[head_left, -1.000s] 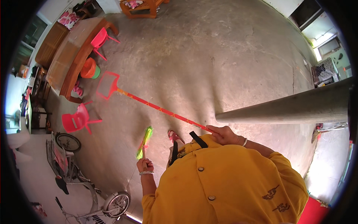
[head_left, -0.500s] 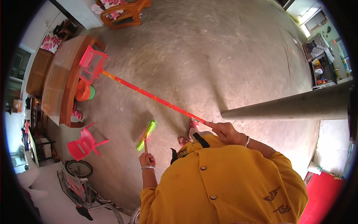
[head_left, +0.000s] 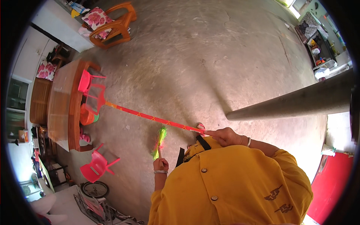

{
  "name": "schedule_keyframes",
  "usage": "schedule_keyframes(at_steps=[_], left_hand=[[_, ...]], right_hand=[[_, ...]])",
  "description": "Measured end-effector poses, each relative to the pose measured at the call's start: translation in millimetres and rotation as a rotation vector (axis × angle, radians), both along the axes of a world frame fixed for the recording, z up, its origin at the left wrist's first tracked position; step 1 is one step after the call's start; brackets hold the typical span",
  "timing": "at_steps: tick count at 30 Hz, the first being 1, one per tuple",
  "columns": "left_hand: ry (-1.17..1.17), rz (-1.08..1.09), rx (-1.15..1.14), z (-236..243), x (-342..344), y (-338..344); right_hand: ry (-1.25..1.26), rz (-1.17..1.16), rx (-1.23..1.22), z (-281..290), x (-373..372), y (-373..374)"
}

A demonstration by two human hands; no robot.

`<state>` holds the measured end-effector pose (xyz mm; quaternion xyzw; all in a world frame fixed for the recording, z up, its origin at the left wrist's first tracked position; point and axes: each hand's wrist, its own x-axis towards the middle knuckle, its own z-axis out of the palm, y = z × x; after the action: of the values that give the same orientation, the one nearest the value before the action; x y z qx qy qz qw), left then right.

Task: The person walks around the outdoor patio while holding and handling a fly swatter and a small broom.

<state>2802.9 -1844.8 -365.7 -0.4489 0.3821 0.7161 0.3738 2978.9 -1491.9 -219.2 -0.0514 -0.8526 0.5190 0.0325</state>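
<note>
Right hand: my right hand [head_left: 225,135] is closed round the near end of the long red-handled plastic dustpan [head_left: 144,116].
Dustpan: I see its red scoop [head_left: 94,99] held out far ahead, beside the brown wooden table [head_left: 62,101], above or on the floor; I cannot tell which.
Left hand: my left hand [head_left: 161,164] grips the handle of the small neon green and pink brush [head_left: 160,140], bristles pointing forward.
Floor: the grey concrete floor [head_left: 195,56] shows no gathered heap that I can make out.
Progress: I judge the sweeping barely begun; brush and scoop are well apart.
Nearby: a pink plastic chair [head_left: 98,167] stands to my left.
</note>
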Motion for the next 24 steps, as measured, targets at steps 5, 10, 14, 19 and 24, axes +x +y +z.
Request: schedule_keyframes(at_steps=[5, 10, 14, 19, 24], left_hand=[[0.047, -0.158, 0.038, -4, 24, -13], [0.364, -0.588, -0.068, 5, 44, -6], [0.461, -0.648, -0.131, 13, 51, 2], [0.502, -0.583, -0.191, 30, 57, 7], [0.472, -0.606, -0.196, 42, 57, 8]], right_hand=[[0.047, -0.014, -0.029, 0, -3, -7], [0.089, -0.004, -0.027, -3, 0, -14], [-0.012, 0.058, -0.014, 3, 2, -20], [-0.067, 0.085, -0.004, 14, 1, -29], [0.008, -0.024, -0.032, 12, 3, -42]])
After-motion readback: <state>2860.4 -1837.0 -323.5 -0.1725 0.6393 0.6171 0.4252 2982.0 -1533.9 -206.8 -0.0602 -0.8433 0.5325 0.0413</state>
